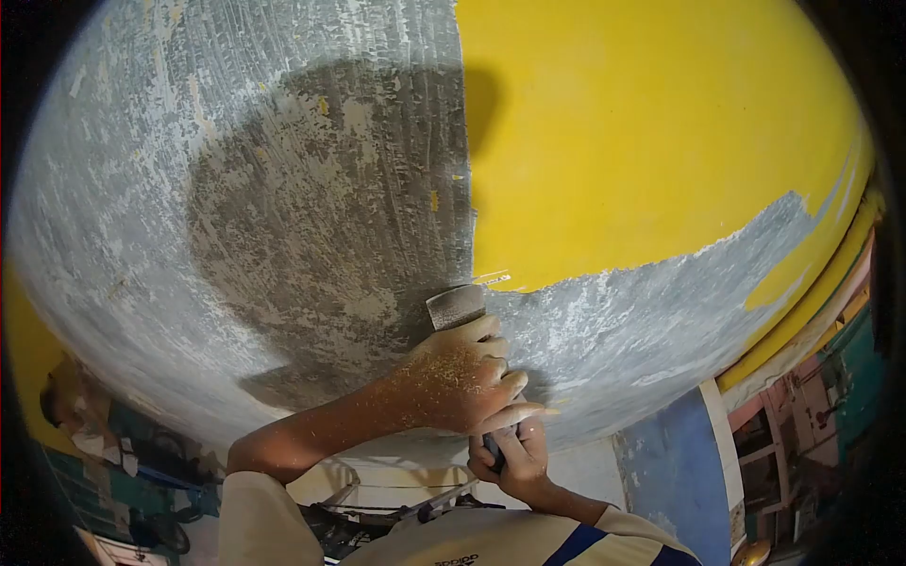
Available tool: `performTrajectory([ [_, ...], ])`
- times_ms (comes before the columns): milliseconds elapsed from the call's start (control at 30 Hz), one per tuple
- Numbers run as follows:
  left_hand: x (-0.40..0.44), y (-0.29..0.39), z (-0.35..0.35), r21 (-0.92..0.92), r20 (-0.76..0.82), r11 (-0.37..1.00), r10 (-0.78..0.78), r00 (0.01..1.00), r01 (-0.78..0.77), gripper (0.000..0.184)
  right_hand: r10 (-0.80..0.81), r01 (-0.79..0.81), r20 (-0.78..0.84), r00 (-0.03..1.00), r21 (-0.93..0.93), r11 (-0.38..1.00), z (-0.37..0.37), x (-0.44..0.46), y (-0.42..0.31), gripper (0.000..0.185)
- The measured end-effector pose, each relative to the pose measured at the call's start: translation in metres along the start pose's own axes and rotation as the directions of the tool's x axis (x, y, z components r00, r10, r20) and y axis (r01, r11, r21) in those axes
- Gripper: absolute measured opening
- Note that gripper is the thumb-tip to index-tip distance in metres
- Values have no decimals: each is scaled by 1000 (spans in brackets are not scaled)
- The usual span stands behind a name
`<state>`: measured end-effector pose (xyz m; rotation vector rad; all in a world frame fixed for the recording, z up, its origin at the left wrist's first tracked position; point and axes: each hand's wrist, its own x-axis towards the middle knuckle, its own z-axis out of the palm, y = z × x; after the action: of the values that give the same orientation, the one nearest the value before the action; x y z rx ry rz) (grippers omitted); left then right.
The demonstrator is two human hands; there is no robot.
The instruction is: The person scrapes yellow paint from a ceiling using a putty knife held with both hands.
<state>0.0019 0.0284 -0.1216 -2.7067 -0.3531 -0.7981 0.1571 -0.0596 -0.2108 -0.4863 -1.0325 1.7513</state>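
Observation:
A paint scraper with a wide metal blade (457, 307) is held against the surface, at the lower left corner of the yellow paint (651, 132). My left hand (458, 377), dusted with yellow flakes, is wrapped around the scraper just below the blade. My right hand (521, 460) grips the dark handle (493, 451) lower down. Most of the tool between blade and handle is hidden by my fingers. A small curl of lifted paint (495, 277) shows beside the blade's right corner. Bare, scratched grey surface (311, 217) spreads left of the yellow and beneath it.
Metal rails (425, 495), perhaps a ladder or scaffold, stand below me. At the lower left is another person (90, 415) near dark wheeled objects. A blue panel (675, 462) and cluttered shelving (779, 453) stand at the lower right. My shadow falls across the grey area.

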Motion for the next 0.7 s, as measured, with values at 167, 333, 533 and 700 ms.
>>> performTrajectory([
  [167, 2, -1, -2, -12, -18, 999, -31, 999, 30, 44, 0, -1, -115, 993, -6, 1000, 13, 3, -1, 16],
  [333, 1, -2, -9, -23, 67, 1000, -5, 998, 7, 40, 26, -22, -81, 996, 47, 999, 16, 1, 3, 18],
  [533, -2, -1, -6, 103, -11, 989, 105, 994, -104, 30, -24, 15, -218, 976, -46, 999, 34, 3, -7, 29],
  [700, 5, 2, -9, 149, 45, 987, 52, 998, -59, 29, -94, 68, -268, 959, -103, 992, 32, -2, -3, 28],
])
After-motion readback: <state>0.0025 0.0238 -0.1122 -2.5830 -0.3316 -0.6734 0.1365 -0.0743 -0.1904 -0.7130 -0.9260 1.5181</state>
